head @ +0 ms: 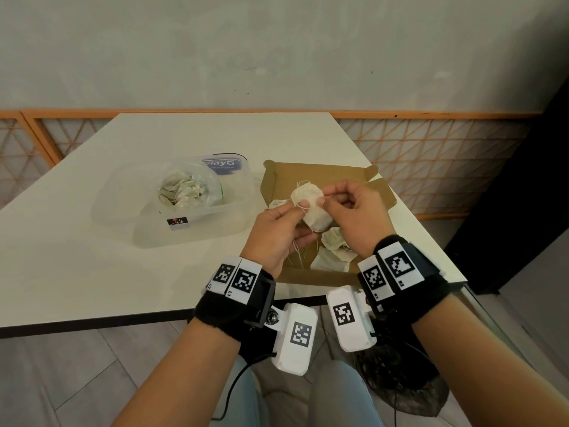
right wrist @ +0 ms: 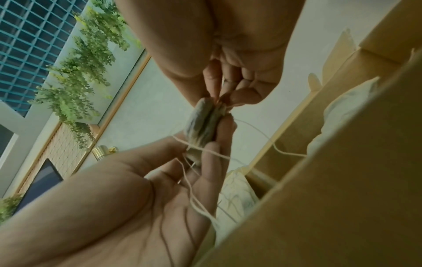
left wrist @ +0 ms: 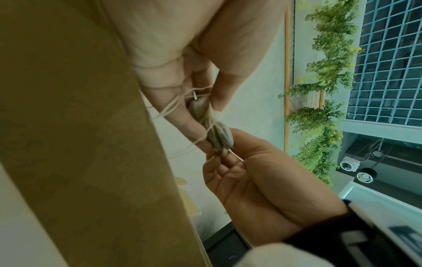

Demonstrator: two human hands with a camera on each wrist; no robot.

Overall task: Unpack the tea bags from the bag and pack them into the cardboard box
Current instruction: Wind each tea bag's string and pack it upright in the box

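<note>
**Hands pinching a tangle of tea bags over the box**

Head view: both hands are holding a small clump of tea bags [head: 312,208] up in the air, right above the open cardboard box [head: 320,180]. The left hand [head: 277,232] is pinching the near edge with thumb and forefinger, and the right hand [head: 357,208] is pinching the far edge the same way, other fingers curled in. Strings [head: 297,254] are dangling down from the clump. A few loose tea bags [head: 334,251] are already lying in the box. Off to the left, the clear plastic bag [head: 187,188] with more tea bags is sitting inside a see-through container [head: 172,223] on the white worktop [head: 92,241].

Left wrist view: the left hand [left wrist: 182,59] is gripping the clump [left wrist: 217,130] from above, while the right hand [left wrist: 262,189] is nipping its lower end with its fingertips. It's looking like two bags pressed together, threads running all over. The box wall [left wrist: 80,144] is filling the left side.

Right wrist view: same thing flipped, with the right hand [right wrist: 239,54] pinching at the top and the left hand [right wrist: 137,207] underneath, strings [right wrist: 200,207] trailing across its palm. Bags in the box [right wrist: 347,115] are showing at the right.
</note>
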